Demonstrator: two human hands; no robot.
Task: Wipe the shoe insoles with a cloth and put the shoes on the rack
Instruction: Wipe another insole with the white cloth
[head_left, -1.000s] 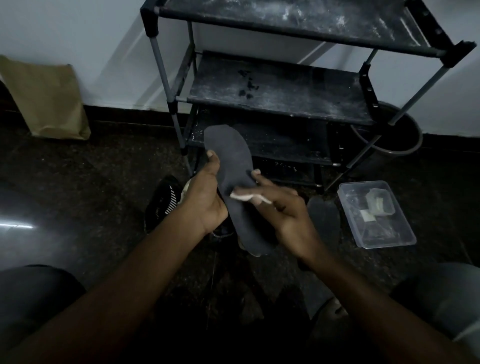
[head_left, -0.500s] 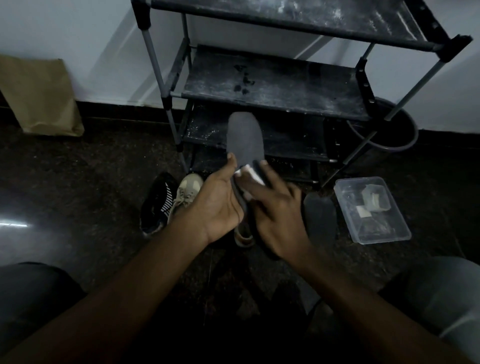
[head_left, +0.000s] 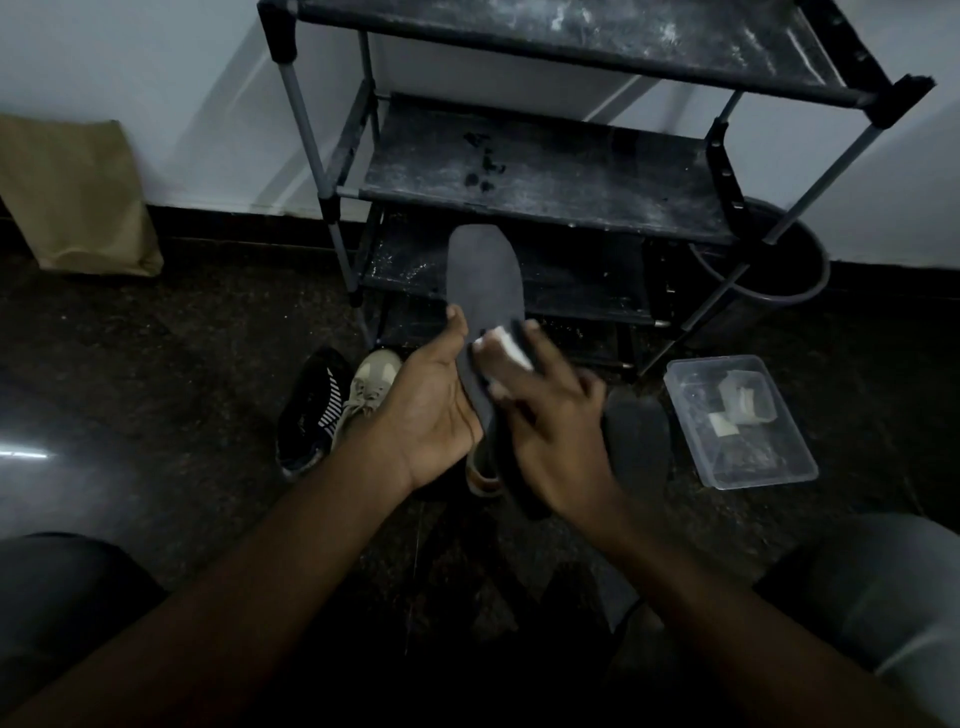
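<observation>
My left hand (head_left: 426, 410) grips a dark grey insole (head_left: 485, 280) by its edge and holds it upright in front of the black shoe rack (head_left: 545, 171). A small white cloth (head_left: 501, 345) lies against the middle of the insole, held there by the fingers of my right hand (head_left: 550, 426). A second dark insole (head_left: 636, 436) lies on the floor to the right of my hands. On the floor to the left stand a black shoe with white stripes (head_left: 311, 410) and a beige lace-up shoe (head_left: 366, 387). Another shoe (head_left: 480, 470) is partly hidden beneath my hands.
A clear plastic box (head_left: 737, 421) with small items sits on the floor at the right. A dark round bin (head_left: 769, 275) stands behind the rack's right leg. A brown paper bag (head_left: 78, 197) leans on the wall at left. My knees frame the bottom corners.
The insole has swung from tilted left to nearly upright. My right hand with the cloth has slid up along it, and both hands sit a little higher against the rack.
</observation>
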